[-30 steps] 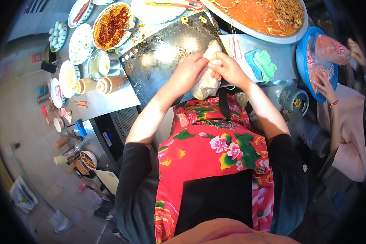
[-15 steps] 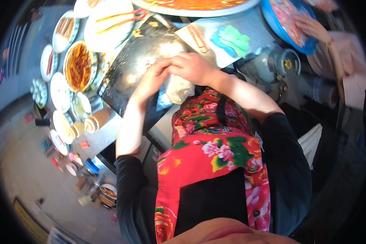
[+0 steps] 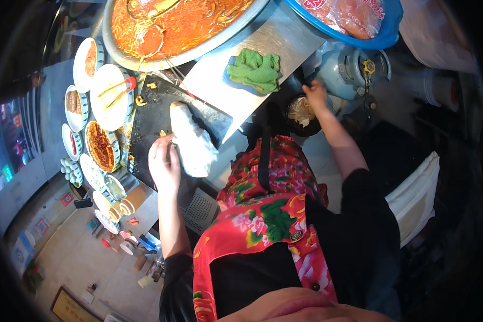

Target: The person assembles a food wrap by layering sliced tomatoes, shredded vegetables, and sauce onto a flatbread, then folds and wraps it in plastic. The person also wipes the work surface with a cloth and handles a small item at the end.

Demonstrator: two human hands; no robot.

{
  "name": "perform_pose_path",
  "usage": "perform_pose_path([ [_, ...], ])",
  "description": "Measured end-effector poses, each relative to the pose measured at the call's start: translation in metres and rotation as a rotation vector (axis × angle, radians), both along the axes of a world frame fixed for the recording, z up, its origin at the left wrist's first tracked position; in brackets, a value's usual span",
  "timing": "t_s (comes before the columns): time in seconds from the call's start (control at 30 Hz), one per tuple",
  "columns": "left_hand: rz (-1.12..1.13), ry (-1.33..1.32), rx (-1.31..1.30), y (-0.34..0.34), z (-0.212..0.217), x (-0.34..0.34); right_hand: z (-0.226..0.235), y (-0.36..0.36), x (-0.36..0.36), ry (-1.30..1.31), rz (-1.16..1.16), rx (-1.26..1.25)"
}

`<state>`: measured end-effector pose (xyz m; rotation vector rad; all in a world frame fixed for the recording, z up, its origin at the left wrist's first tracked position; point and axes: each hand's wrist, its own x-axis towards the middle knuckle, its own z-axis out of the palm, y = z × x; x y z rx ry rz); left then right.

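One wide fisheye view looks down from the head.

Small commercial kitchen or food stall indicated: flat black metal griddle (image 3: pixel 145 124) set beside large round grey metal pan (image 3: pixel 213 45) filled with red-orange food; round white bowls (image 3: pixel 116 146) of ingredients lined up alongside; blue-grey metal gas cylinder (image 3: pixel 333 74) placed nearby.

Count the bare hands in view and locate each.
2: the left hand beside the white wrapped bundle, the right hand near the dark round bin. Others may be hidden.
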<state>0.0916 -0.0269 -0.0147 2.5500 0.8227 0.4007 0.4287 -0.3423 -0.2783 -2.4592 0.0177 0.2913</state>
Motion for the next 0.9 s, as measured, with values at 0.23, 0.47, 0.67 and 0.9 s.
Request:
perform_pose_path([
  [0.23, 0.167, -0.093, 0.024, -0.026, 0.038, -0.008, -0.082, 0.000, 0.068, 0.538, 0.564, -0.139],
  [0.47, -0.297, 0.073, -0.549, -0.083, 0.061, -0.009, 0.215, 0.073, -0.157, 1.226, 0.865, 0.561],
  [0.67, -0.053, -0.177, -1.121, -0.068, 0.048, -0.037, 0.329, 0.155, -0.158, -0.226, 1.432, 0.436],
  [0.9, 0.418, -0.437, -0.869, -0.036, 0.055, -0.081, 0.309, 0.228, -0.161, 1.313, 0.699, 0.875],
])
